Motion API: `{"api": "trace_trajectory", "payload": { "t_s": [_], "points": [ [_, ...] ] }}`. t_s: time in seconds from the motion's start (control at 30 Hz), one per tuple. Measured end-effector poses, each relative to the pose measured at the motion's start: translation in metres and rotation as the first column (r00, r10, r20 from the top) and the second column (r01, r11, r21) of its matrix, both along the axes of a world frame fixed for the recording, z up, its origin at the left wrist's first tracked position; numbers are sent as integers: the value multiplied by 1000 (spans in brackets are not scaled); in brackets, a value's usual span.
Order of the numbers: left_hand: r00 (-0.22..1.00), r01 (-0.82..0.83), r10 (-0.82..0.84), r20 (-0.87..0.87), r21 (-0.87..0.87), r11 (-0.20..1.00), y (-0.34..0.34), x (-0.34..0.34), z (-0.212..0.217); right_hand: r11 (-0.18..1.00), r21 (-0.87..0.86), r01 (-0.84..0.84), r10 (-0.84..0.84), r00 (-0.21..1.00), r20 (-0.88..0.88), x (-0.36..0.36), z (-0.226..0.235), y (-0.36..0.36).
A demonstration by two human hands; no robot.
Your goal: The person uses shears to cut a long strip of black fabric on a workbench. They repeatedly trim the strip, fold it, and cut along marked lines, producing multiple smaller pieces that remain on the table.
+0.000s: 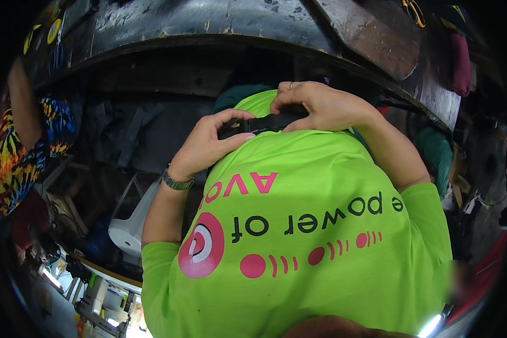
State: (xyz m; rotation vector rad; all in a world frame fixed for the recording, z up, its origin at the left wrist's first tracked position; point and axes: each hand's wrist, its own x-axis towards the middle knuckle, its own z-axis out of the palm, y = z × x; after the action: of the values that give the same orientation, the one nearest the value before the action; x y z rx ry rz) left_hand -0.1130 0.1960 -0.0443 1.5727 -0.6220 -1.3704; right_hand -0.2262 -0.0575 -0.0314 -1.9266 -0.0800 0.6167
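A black strap with a plastic side-release buckle [259, 124] lies across the front of my waist, over a bright green T-shirt [321, 270]. My left hand [204, 142], with a watch on its wrist, pinches the left part of the buckle between thumb and fingers. On the other side, my right hand [329, 107] has its fingers curled over the strap and its thumb below it. The two halves of the buckle look joined, though fingers cover its ends. Some green cloth bunches above the strap.
A worn dark workbench [236, 22] curves across the far side, with orange-handled scissors [414, 13] at its right. Maroon cloth [459, 63] hangs at its right end. A white plastic chair [128, 228] and a person in multicoloured clothing [56, 127] are at left.
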Motion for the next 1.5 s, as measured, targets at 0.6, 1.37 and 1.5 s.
{"api": "trace_trajectory", "payload": {
  "t_s": [0.6, 1.37, 1.5],
  "points": [
    [966, -105, 116, 230, -60, 993, -22, -19, -13, 982, 108, 156, -133, 972, -193, 0, 0, 3],
    [949, -249, 254, 184, -52, 967, -20, -27, -12, 949, 196, 248, -222, 964, -146, -3, -12, 11],
    [905, -426, 426, -17, -16, 905, 12, -31, -8, 944, 191, 270, -244, 958, -149, -5, -10, 12]
  ]
}}
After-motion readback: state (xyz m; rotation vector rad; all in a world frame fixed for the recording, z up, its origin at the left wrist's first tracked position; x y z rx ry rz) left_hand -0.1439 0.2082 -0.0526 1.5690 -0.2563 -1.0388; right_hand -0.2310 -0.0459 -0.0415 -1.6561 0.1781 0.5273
